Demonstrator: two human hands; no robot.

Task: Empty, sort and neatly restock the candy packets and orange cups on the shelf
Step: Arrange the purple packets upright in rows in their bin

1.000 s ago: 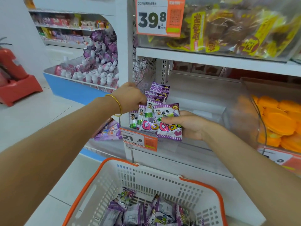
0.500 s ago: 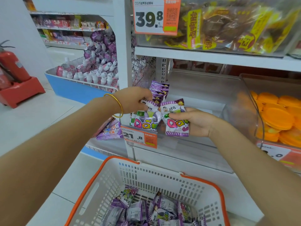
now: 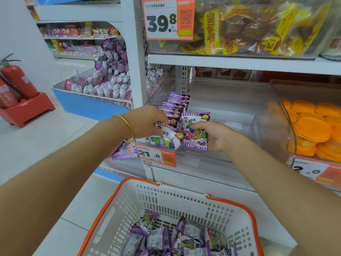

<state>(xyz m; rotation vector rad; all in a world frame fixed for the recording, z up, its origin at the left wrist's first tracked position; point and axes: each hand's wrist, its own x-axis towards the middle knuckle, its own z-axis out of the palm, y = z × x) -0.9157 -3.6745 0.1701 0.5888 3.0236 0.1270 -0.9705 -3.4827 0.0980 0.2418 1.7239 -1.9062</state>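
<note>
A row of purple candy packets (image 3: 177, 106) stands upright along the left side of the clear shelf bin (image 3: 230, 100). My left hand (image 3: 147, 122), with a gold bangle on the wrist, pinches a tilted purple packet (image 3: 170, 133) at the bin's front. Beside it my right hand (image 3: 212, 135) holds a small stack of purple packets (image 3: 195, 130) upright. Orange cups (image 3: 313, 126) lie piled in the neighbouring clear bin on the right. More purple packets (image 3: 175, 239) lie loose in the white basket (image 3: 184, 198) with an orange rim below.
Price tags hang on the bin fronts: 21.8 (image 3: 156, 156) and 39.8 (image 3: 166, 19). Bagged brown snacks (image 3: 258, 24) fill the upper shelf. A blue display of small white bottles (image 3: 99, 89) and a red fire extinguisher (image 3: 16, 80) stand to the left.
My left hand has drawn one packet off the stack toward the row on the left, tilting it. My right hand stays at the bin's front with the stack.
</note>
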